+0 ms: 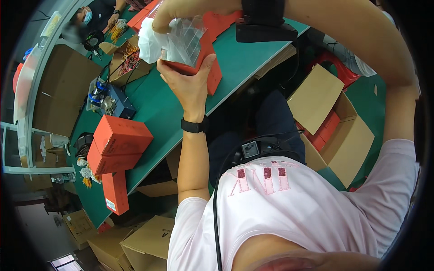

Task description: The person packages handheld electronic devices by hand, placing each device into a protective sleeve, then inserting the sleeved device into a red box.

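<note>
1. Left hand [186, 86] grasps a red box [214, 74], thumb and fingers spread.
2. Right hand [168, 12] reaches to clear plastic [190, 45] and white wrapping [149, 40] at the box; I cannot tell its grip.
3. The red box is over the green tabletop [158, 113].
4. Farther left: other red boxes [126, 134], blue device [121, 103].

Over on the green table [156, 106] I see a blue device [122, 103] near a small open carton [141, 72] of coloured wires [129, 61], with a masked co-worker [98, 18] beyond, and brown cardboard boxes [147, 244] standing low at the near left.
</note>
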{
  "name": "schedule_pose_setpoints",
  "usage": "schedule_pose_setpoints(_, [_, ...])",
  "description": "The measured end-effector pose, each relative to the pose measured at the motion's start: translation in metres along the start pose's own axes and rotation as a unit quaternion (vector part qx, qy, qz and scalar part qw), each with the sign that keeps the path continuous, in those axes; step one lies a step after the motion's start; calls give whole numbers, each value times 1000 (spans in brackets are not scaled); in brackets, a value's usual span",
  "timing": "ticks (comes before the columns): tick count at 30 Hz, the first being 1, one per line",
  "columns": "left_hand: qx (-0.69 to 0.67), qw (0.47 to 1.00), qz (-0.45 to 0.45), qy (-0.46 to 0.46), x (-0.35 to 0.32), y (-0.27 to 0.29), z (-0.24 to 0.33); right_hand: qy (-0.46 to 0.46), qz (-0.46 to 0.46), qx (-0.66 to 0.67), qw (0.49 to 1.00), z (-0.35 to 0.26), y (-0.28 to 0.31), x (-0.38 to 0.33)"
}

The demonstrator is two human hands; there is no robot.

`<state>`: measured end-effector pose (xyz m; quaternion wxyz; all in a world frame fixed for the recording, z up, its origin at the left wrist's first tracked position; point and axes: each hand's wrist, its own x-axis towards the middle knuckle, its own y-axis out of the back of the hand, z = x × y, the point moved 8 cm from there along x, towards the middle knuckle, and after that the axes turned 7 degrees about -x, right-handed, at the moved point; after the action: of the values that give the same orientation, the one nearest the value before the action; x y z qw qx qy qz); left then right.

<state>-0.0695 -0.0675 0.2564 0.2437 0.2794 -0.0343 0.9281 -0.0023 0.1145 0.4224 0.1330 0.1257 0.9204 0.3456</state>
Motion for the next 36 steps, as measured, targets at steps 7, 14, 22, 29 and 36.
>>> schedule_pose_setpoints(7, [12,1000,-11,-24,-18,-12,12,-13,-21,-64,998,-24,-49,-42])
schedule_pose_setpoints(14, [2,1000,-13,-19,-23,-13,10,-21,-69,-114,991,-17,-69,-44])
schedule_pose_setpoints(22, [-7,999,-38,-27,-13,-14,6,-7,-18,-78,997,9,-49,-11])
schedule_pose_setpoints(29, [11,998,-57,-26,-9,-4,9,206,42,-506,836,-31,-103,-43])
schedule_pose_setpoints(36, [-4,995,-94,-18,-7,-8,6,433,11,-276,858,-17,-122,34])
